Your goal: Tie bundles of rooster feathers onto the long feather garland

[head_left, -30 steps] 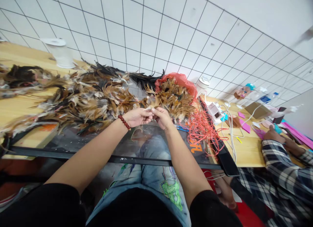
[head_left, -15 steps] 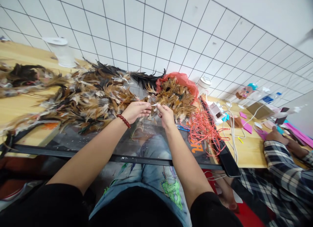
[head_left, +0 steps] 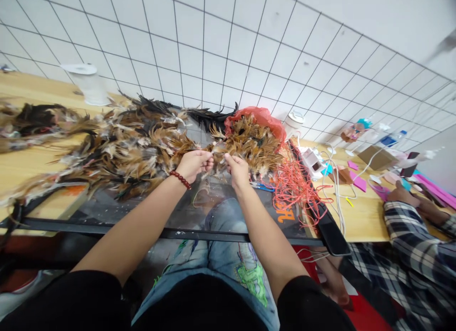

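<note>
My left hand (head_left: pixel 195 165), with a red bead bracelet on its wrist, is closed in a pinch over the near edge of a feather pile. Across a small gap my right hand (head_left: pixel 238 171) also has thumb and fingers pinched together. Whatever sits in either set of fingertips is too small to make out. Brown, black and cream feathers (head_left: pixel 138 143) spread to the left of my hands. Just beyond my right hand, more brown feathers (head_left: pixel 254 141) spill from a red plastic bag (head_left: pixel 263 115). Blue-handled tools (head_left: pixel 262 186) lie beside my right wrist.
Tangled orange-red cord (head_left: pixel 294 181) lies right of the tools, near a black phone (head_left: pixel 337 241) at the table edge. A white spool-like container (head_left: pixel 93 89) stands back left, a white jar (head_left: pixel 295 118) behind the bag. At right, a co-worker's plaid sleeve (head_left: pixel 409 226) rests by coloured pieces.
My hands have drawn slightly apart. A thin white strand that showed between my fingertips is no longer distinct there. The view has shifted a little.
</note>
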